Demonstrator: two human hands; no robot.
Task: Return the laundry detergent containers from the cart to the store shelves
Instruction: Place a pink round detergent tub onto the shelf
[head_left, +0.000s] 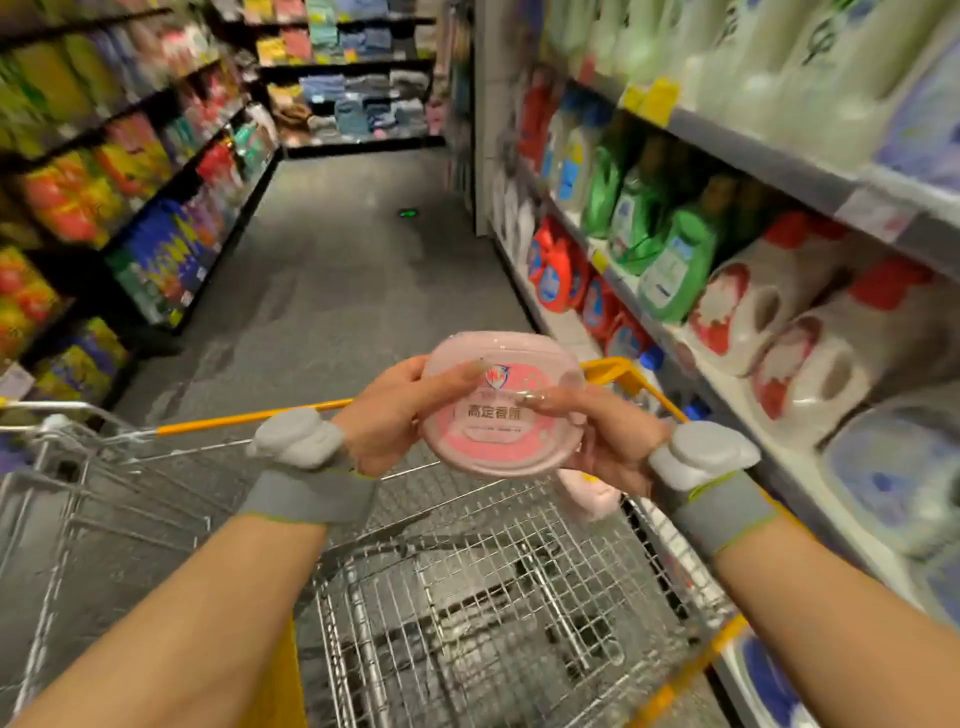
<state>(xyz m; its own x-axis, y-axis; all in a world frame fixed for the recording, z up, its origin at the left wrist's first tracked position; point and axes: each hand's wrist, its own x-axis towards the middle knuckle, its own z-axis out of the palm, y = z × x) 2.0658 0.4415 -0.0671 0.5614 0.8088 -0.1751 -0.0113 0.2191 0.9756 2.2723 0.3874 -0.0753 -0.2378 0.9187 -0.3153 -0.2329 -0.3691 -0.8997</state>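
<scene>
tub (501, 405): pink | cart rim (249, 415): yellow | wristbands (311, 491): grey

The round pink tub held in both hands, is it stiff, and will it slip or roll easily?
The pink tub probably is stiff: its rim keeps shape between the left hand and right hand. Its glossy lid may be slippery. Set on edge it could roll; laid flat, likely stable.

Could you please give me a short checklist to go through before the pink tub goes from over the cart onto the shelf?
1. Pink tub held by both hands, left hand and right hand: ok.
2. Tub lifted clear of the cart: ok.
3. Lid closed: cannot tell.
4. Matching pink tubs on the right shelves: cannot tell, only bottles show.
5. Another pink item left in the cart: ok, visible below the tub.
</scene>
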